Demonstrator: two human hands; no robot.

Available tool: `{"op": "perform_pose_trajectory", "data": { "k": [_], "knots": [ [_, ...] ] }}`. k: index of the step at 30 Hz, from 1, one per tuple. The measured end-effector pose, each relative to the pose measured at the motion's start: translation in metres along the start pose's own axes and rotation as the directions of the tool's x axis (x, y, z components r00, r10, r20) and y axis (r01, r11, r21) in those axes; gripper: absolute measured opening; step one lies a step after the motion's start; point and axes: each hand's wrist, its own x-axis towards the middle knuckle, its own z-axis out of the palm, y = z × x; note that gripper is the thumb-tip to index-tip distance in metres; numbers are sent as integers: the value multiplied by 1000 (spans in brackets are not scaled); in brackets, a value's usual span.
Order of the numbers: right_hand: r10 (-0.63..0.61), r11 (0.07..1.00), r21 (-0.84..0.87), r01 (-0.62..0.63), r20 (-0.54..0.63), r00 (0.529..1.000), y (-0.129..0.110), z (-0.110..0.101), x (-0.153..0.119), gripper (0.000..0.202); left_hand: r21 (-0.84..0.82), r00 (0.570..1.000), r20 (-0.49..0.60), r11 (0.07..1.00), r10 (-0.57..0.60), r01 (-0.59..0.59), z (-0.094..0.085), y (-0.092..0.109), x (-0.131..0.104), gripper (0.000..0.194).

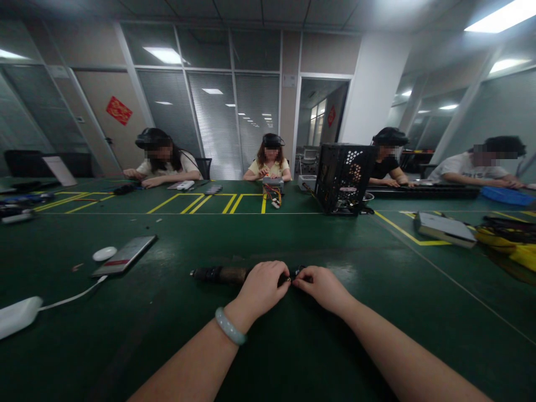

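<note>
A dark, pen-shaped electric screwdriver (228, 274) lies across the green table, its metal tip pointing left. My left hand (266, 285), a pale bangle at the wrist, is closed over its right end. Close by on the right, my right hand (324, 287) has thumb and forefinger pinched together at a small dark piece (300, 269), perhaps a cable end. Between the fingertips of both hands shows a tiny brass-coloured bit (288, 279). My fingers cover most of where the parts meet, so whether they are joined cannot be seen.
Left of my hands lie a phone (128, 255), a white oval case (104, 254) and a white charger (20, 317) with its cable. Ahead stand a black computer case (343, 178) and a power supply (273, 185). A silver box (444, 229) lies right. Several people sit opposite.
</note>
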Motion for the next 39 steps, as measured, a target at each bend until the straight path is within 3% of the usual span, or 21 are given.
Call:
{"op": "perform_pose_trajectory", "data": {
  "k": [23,30,39],
  "knots": [
    [-23,1000,-12,22,-19,1000,7,4,3,19,-12,999,21,1000,27,-27,1,-1,2,10],
    [-3,1000,-3,3,3,1000,4,2,1,19,-8,999,46,1000,-16,16,-3,1,0,17],
    [-20,1000,-15,20,-7,1000,3,1,0,19,-28,998,49,999,27,-26,1,-3,2,10]
  ]
}}
